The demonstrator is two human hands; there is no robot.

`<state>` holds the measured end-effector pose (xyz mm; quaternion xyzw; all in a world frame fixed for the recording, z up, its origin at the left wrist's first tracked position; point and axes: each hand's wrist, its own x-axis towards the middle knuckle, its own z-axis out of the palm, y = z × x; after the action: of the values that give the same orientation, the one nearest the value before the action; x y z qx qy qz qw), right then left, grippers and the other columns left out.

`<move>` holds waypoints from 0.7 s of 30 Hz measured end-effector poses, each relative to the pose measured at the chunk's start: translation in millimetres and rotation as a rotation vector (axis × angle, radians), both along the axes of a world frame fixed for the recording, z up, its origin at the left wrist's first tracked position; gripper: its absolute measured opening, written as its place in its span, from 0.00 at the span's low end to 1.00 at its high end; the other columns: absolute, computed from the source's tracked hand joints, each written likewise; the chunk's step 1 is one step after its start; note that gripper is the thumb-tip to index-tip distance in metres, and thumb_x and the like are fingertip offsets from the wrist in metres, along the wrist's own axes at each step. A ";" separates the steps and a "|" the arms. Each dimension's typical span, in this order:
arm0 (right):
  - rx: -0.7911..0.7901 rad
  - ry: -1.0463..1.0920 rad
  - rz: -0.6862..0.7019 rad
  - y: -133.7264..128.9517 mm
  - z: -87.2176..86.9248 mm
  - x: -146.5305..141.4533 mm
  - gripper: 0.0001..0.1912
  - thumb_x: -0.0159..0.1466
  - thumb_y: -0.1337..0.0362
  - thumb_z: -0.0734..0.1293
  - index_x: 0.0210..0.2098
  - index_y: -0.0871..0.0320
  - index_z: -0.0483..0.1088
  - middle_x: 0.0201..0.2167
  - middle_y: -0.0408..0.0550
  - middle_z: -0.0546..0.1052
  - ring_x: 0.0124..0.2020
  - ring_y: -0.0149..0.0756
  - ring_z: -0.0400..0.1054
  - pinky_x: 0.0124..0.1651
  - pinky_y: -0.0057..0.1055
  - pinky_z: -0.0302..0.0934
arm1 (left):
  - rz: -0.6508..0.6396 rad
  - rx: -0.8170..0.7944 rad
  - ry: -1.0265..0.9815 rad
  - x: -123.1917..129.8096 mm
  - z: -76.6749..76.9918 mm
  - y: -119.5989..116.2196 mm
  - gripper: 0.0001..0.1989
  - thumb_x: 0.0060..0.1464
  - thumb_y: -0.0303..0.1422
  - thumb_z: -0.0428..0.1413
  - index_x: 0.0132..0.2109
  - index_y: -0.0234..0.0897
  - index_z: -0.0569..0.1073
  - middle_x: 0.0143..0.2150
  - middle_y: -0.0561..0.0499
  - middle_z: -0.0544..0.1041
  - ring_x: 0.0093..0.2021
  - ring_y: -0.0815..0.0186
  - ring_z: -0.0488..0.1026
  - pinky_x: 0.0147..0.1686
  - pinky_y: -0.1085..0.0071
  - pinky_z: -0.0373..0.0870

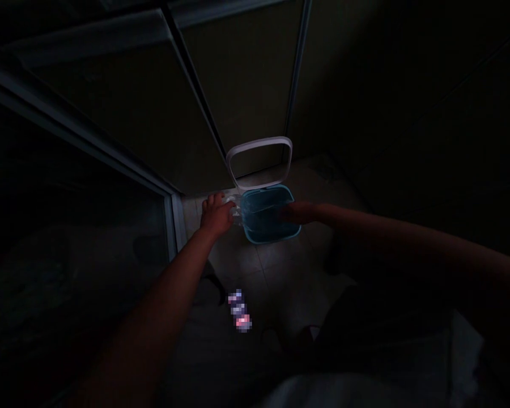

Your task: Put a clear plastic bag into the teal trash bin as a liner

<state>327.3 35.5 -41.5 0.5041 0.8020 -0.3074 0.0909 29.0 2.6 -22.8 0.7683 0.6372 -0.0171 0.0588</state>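
Note:
A blue bin (266, 242) stands on the tiled floor, with its pale rim-like lid frame (259, 144) tipped up at the back. Clear plastic film (237, 208) shows at the bin's left side and seems to line it. My left hand (217, 214) is closed on the edge of that film, just left of the bin. Over the bin's right edge reaches my right hand (295, 212); its fingers are lost in the dark interior, so what it holds, if anything, is hidden.
Framed panels (242, 73) rise behind the bin. To the left runs a metal-framed glass panel (174, 221). A pixelated bright object (239, 310) is below the bin, near a dark curved shape. The right side is very dark.

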 end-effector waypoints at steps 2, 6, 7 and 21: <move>-0.030 -0.134 0.126 -10.9 13.9 20.6 0.19 0.73 0.64 0.65 0.60 0.59 0.77 0.53 0.57 0.82 0.50 0.46 0.78 0.52 0.36 0.68 | -0.002 0.092 -0.014 10.6 6.1 -6.6 0.19 0.63 0.28 0.53 0.58 0.44 0.78 0.64 0.38 0.66 0.65 0.44 0.60 0.61 0.47 0.59; 0.000 -0.288 0.106 -33.4 28.2 52.2 0.22 0.72 0.62 0.64 0.64 0.55 0.75 0.57 0.60 0.79 0.55 0.54 0.76 0.53 0.43 0.70 | -0.316 0.012 0.005 28.2 1.9 -14.3 0.16 0.65 0.27 0.50 0.53 0.41 0.79 0.56 0.39 0.72 0.60 0.48 0.65 0.59 0.51 0.60; 0.003 -0.302 0.086 -37.6 27.2 55.8 0.22 0.72 0.62 0.64 0.64 0.54 0.75 0.58 0.59 0.79 0.55 0.54 0.76 0.53 0.43 0.70 | -0.410 -0.043 0.022 29.1 -3.6 -15.2 0.15 0.65 0.27 0.50 0.52 0.41 0.79 0.54 0.40 0.73 0.58 0.50 0.66 0.58 0.53 0.61; 0.077 -0.195 0.209 -28.9 -33.3 42.6 0.26 0.70 0.66 0.65 0.66 0.50 0.72 0.70 0.53 0.68 0.64 0.50 0.68 0.60 0.40 0.66 | -0.373 -0.245 0.082 12.0 -40.1 -8.3 0.10 0.62 0.28 0.59 0.48 0.41 0.83 0.52 0.41 0.79 0.60 0.50 0.71 0.61 0.55 0.61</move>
<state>369.9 6.6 -74.8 0.4483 0.8488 -0.2148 0.1802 41.0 -5.7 -62.9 0.8586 0.4791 -0.1362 0.1217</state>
